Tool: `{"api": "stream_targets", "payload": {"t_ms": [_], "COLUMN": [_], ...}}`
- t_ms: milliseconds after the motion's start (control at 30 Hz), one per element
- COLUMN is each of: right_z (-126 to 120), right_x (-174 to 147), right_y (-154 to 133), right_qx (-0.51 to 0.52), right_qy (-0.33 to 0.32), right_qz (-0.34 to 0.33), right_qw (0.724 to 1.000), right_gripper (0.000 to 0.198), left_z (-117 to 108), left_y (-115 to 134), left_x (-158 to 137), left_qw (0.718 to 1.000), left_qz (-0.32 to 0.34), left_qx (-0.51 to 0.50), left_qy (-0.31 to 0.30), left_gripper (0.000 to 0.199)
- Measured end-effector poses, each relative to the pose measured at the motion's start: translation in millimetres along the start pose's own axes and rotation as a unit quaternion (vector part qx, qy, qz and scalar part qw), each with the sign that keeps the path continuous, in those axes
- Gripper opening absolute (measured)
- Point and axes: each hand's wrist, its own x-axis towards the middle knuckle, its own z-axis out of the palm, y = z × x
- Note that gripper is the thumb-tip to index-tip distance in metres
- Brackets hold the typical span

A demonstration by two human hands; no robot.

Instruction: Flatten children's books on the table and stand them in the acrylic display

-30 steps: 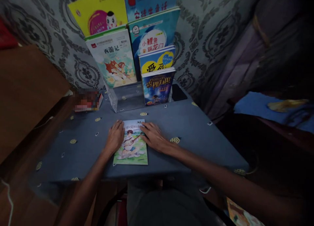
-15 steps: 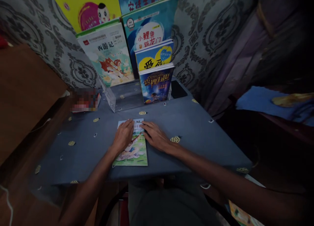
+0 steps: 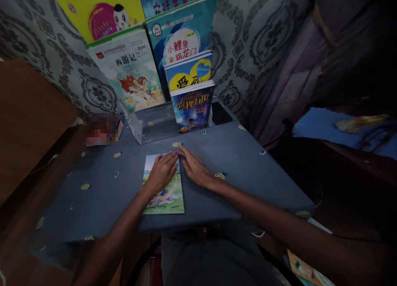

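A thin picture book [image 3: 169, 199] with a green meadow cover lies flat near the front of the table. Across its upper half rests my left hand [image 3: 163, 170], palm down with the fingers stretched out, hiding much of the cover. My right hand [image 3: 196, 169] is at the book's upper right edge, fingers extended, its index fingertip just beyond the top right corner. The fingertips of both hands come close together there; whether they touch is hard to tell. Neither hand grasps anything.
A clear stand [image 3: 135, 129] at the back holds several upright books, including a white one [image 3: 133, 71] and a dark blue one [image 3: 192, 110]. A black phone-like slab [image 3: 221, 113] lies right of it. A blurred red item [image 3: 104, 131] sits left. The grey-blue tablecloth [image 3: 102, 203] has pineapple prints.
My left hand has slid right across the cover. My right hand has moved from the cover to the book's right edge, its fingers now straighter. The whole view has shifted slightly.
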Motion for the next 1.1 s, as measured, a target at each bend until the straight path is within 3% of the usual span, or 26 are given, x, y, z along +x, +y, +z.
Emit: {"api": "stream_targets", "payload": {"t_ms": [467,867,1100], "right_z": [-0.5,-1.3,-2.7], "right_x": [3.5,2.5,9.1], "right_y": [1.3,-3.6,-2.4], "right_qx": [-0.092,-0.134,-0.160], "right_qy": [-0.039,-0.074,-0.123], "right_qz": [-0.017,-0.040,-0.058], "right_qw": [0.995,0.987,0.978], "right_gripper": [0.059,0.042,0.049], "left_z": [-3.1,-23.8,-24.2], "left_y": [-6.8,5.1,10.2], "left_x": [-4.4,-53.4,-77.8], "left_qw": [0.999,0.989,0.986], "left_qz": [0.015,0.089,0.128], "left_qx": [-0.011,-0.055,-0.071], "left_qy": [-0.032,-0.104,-0.086], "left_gripper": [0.044,0.043,0.044]}}
